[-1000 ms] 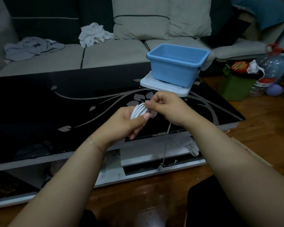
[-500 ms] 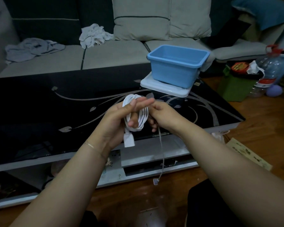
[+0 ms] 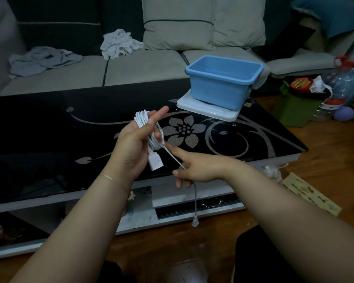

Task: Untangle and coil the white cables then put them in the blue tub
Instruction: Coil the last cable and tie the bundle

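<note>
A person's two bare forearms reach forward over the near edge of a black glass coffee table (image 3: 253, 139) patterned with pale flowers and swirls. The left hand (image 3: 131, 148) is raised with its palm turned inward and its fingers loosely curled round a bundle of white cable (image 3: 149, 131) wound in loops around them; one finger points straight up and away. A white plug (image 3: 155, 161) at one end of the cable hangs below the loops against the heel of that hand.

The right hand (image 3: 194, 168) sits lower and just beside the left, index finger stretched toward the coil. The loose run of cable slants down from the loops into this hand, which pinches it between thumb and curled fingers. Below the hand the cable drops straight down to a small connector (image 3: 195, 223) dangling in front of the table's lower shelf.

The blue tub (image 3: 223, 82) stands well apart from the hands at the far right of the table, on a flat white lid or tray (image 3: 208, 111). Its inside is only partly visible, so I cannot tell what it holds.

The room is dim. The number of loops is hard to make out, and the left fingertips are partly hidden behind the cable. A grey sofa (image 3: 143, 68) with crumpled cloths runs behind the table.
</note>
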